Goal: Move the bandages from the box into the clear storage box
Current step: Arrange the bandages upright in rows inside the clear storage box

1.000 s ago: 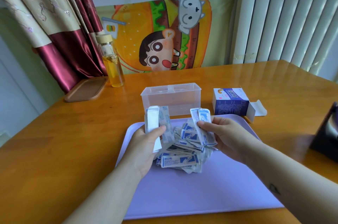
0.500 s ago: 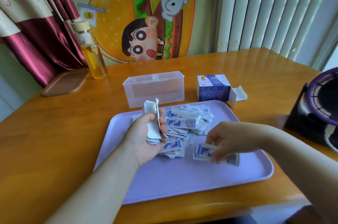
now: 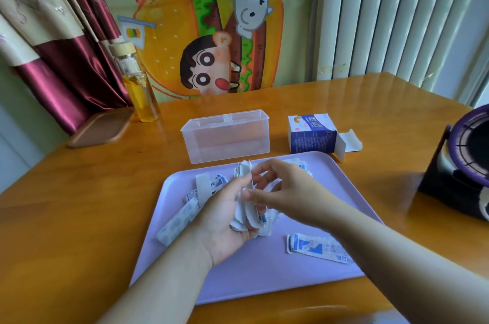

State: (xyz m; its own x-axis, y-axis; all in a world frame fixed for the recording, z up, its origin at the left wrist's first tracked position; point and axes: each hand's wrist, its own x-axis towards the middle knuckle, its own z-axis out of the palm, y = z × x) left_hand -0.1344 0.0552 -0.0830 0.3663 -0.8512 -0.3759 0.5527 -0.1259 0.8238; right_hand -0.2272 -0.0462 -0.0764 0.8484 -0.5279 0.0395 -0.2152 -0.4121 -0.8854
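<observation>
My left hand [image 3: 221, 214] grips a stack of white and blue bandages [image 3: 246, 208] upright over the lilac tray [image 3: 264, 270]. My right hand [image 3: 280, 188] meets the stack from the right, its fingertips pinching the bandages' edges. Loose bandages lie on the tray: some at the left [image 3: 182, 214], one at the right [image 3: 317, 245], others behind my hands [image 3: 301, 165]. The clear storage box [image 3: 227, 136] stands open beyond the tray. The blue and white bandage box [image 3: 313, 133] lies right of it with its flap open.
A glass bottle of yellow liquid [image 3: 139, 85] and a brown tray [image 3: 102, 128] stand at the table's back left. A dark purple round object [image 3: 460, 165] sits at the right edge. A cartoon poster leans behind the wooden table [image 3: 66, 204].
My right hand has left the bandage lying on the tray's right side and come up to the stack in my left hand. The camera has shifted.
</observation>
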